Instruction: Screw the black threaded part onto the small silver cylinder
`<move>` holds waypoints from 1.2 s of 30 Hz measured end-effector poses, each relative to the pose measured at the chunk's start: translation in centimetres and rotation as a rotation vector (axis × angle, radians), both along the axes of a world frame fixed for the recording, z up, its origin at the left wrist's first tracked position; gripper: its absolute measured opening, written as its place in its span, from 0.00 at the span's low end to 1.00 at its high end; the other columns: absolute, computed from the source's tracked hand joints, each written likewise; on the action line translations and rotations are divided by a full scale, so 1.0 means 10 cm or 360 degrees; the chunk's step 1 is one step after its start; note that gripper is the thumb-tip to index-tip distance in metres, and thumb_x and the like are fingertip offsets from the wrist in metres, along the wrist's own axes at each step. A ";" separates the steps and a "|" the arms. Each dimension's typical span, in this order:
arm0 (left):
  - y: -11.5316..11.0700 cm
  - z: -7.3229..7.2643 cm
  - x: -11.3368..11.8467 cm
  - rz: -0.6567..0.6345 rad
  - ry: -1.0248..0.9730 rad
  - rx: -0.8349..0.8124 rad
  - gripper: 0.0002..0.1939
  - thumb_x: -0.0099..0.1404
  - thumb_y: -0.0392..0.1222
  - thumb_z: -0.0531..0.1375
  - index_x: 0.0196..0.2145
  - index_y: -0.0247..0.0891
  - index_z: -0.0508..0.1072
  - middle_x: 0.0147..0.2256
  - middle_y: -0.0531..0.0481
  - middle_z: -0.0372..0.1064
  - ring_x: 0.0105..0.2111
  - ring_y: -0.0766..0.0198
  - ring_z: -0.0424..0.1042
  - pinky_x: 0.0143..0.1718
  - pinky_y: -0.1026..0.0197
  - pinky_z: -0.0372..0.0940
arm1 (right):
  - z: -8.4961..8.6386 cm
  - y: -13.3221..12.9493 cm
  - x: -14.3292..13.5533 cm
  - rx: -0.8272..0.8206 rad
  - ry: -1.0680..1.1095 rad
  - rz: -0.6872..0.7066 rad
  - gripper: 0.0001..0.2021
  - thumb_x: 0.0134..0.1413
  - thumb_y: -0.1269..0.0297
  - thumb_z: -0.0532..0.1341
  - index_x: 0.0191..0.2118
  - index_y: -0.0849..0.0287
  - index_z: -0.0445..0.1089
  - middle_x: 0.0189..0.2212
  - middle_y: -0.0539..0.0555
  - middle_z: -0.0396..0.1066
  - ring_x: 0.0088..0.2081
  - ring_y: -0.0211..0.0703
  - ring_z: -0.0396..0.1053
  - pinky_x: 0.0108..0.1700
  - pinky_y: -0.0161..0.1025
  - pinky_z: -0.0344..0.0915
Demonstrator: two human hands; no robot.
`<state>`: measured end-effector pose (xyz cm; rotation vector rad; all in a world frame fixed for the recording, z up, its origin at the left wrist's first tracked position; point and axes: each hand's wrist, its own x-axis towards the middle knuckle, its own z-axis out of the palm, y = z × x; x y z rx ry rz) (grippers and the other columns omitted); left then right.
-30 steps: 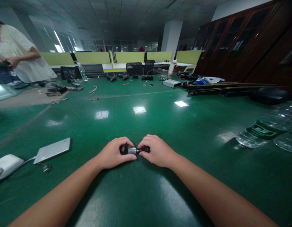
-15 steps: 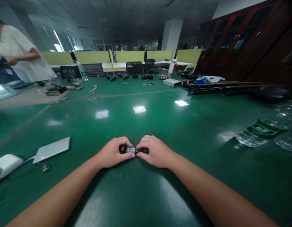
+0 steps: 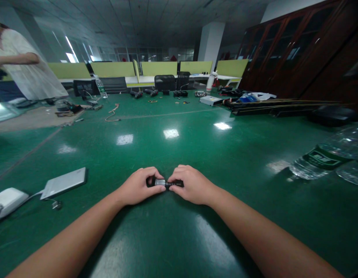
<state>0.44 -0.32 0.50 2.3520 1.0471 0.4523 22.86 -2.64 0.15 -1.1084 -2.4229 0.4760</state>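
Working from afar, I have left hand (image 3: pixel 138 187) pinching silver cylinder (image 3: pixel 159 182), right hand (image 3: pixel 193 185) gripping slim dark piece (image 3: pixel 179 183), end to end above near middle of green table (image 3: pixel 167 227); opposed grips, I judge, align both; joined or not, I cannot tell

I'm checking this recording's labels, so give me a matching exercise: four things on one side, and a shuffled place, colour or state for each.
1. left hand
2. right hand
3. cabinet
4. dividers

A. dark brown, at the right
B. holds the slim dark part
C. yellow-green, at the back
D. holds the silver part

Pairs: 1-D, 2-B, 3-A, 4-C
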 end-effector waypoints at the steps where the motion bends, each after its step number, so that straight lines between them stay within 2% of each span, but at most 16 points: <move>1: 0.00 0.00 0.00 0.0001 -0.0002 0.0001 0.13 0.62 0.50 0.63 0.38 0.38 0.74 0.31 0.52 0.70 0.30 0.65 0.66 0.33 0.63 0.59 | 0.00 0.00 0.00 0.0000 0.0001 0.0001 0.07 0.55 0.67 0.64 0.40 0.58 0.77 0.35 0.54 0.76 0.40 0.43 0.68 0.45 0.41 0.61; 36: 0.00 0.02 0.00 0.0030 0.0022 -0.0037 0.12 0.63 0.50 0.63 0.37 0.39 0.75 0.32 0.52 0.71 0.31 0.64 0.66 0.33 0.63 0.58 | 0.05 0.02 0.14 -0.0075 -0.0074 -0.0049 0.07 0.54 0.67 0.65 0.39 0.58 0.77 0.34 0.53 0.75 0.39 0.42 0.68 0.44 0.40 0.61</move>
